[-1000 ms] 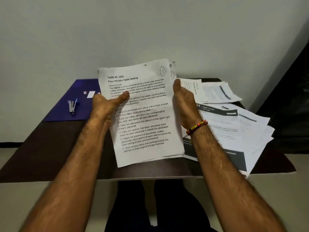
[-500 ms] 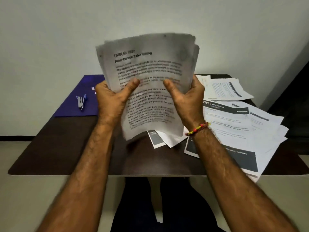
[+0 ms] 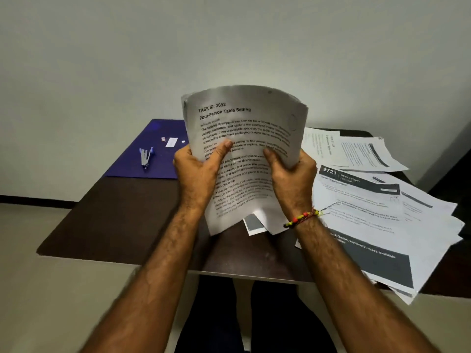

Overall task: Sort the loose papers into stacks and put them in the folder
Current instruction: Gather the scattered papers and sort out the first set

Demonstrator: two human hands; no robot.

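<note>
Since half a second ago the held sheaf of papers [image 3: 244, 138] sits a little lower against the wall, and its print reads sharp where it was smeared; a second ago it was tilted flatter, near the table [image 3: 122, 220], with only its edges gripped.

Grip: the left hand [image 3: 197, 174] clasps the sheaf's left edge, thumb laid across the printed face, fingers hidden behind. The right hand [image 3: 293, 179] clasps the right edge the same way, thumb on the front, fingers curled round the back. The sheaf stands nearly upright, bowed toward the camera. Top sheet headed "TASK ID: 2692, Four-Person Table Setting". Its lower edge hangs just above the table; contact cannot be told. One grey-banded sheet corner [image 3: 253, 222] pokes out below it.

A beaded bracelet [image 3: 303, 217] circles the right wrist.

Relative to the sheaf: the loose papers [image 3: 377, 212] lie spread to its right on the table, overlapping, some overhanging the near edge. To its left and further back lies the blue folder [image 3: 150, 159], flat, with a stapler [image 3: 145, 157] on it and small white scraps [image 3: 171, 142] beside the stapler.
</note>
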